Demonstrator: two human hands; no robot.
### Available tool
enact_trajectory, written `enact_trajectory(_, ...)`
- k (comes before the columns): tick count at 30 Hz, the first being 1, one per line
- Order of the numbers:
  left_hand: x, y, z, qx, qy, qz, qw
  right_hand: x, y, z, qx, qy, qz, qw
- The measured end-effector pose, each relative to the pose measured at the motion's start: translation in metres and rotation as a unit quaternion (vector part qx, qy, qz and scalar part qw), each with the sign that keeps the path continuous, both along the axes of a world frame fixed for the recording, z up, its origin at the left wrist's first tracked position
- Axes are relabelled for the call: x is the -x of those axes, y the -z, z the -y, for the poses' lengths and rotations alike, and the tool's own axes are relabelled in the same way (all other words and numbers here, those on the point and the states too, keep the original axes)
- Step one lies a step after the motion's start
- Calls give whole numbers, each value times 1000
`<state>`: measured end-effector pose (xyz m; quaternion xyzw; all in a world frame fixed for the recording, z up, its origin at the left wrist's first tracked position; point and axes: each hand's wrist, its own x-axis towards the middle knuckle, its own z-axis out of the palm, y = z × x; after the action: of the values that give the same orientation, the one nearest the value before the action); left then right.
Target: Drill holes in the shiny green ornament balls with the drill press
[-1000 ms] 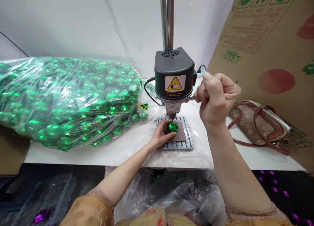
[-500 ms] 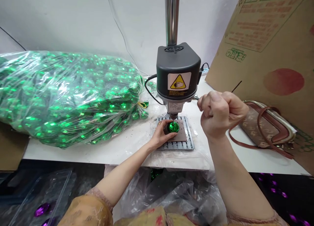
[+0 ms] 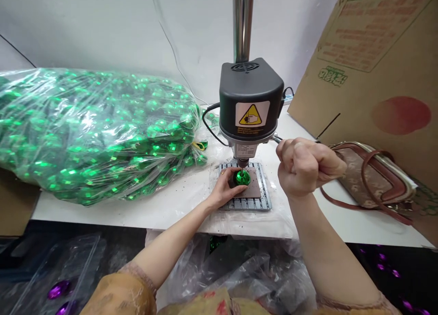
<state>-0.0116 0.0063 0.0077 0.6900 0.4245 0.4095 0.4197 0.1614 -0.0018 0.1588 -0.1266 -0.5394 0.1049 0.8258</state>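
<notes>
A shiny green faceted ball (image 3: 243,178) rests on a brown board (image 3: 253,190) over the grey slotted base plate (image 3: 266,203). My left hand (image 3: 224,187) grips the ball from its left side, thumb and fingers around it. Directly above, the black drill press (image 3: 251,100) has its bit reaching down to the ball's top. At the right of the machine, my right hand (image 3: 304,164) is closed round the press's lever (image 3: 278,138), whose far part the fist hides.
A clear bag of green balls (image 3: 96,132) fills the left of the white table (image 3: 119,217). On the right are a brown handbag (image 3: 379,178) and a large cardboard box (image 3: 369,77). Purple balls (image 3: 59,289) lie in a clear tray below the table.
My right fist has dipped slightly with the lever. The left hand and the green ball look unmoved on the board.
</notes>
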Motion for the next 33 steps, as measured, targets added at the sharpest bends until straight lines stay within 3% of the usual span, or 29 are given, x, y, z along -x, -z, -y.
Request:
enact_trajectory(12,0,3,0,-2,5,12,1000,-2,14,0,-58,-6,41,997)
enact_trajectory(27,0,5,-1,-5,-3,17,1000,-3,26,3,-75,8,70,995)
enact_trajectory(30,-1,3,0,-7,-5,23,1000,-1,18,7,-51,1,51,997)
enact_trajectory(33,-4,3,0,1,-13,29,999,2,-11,8,51,-25,-19,998)
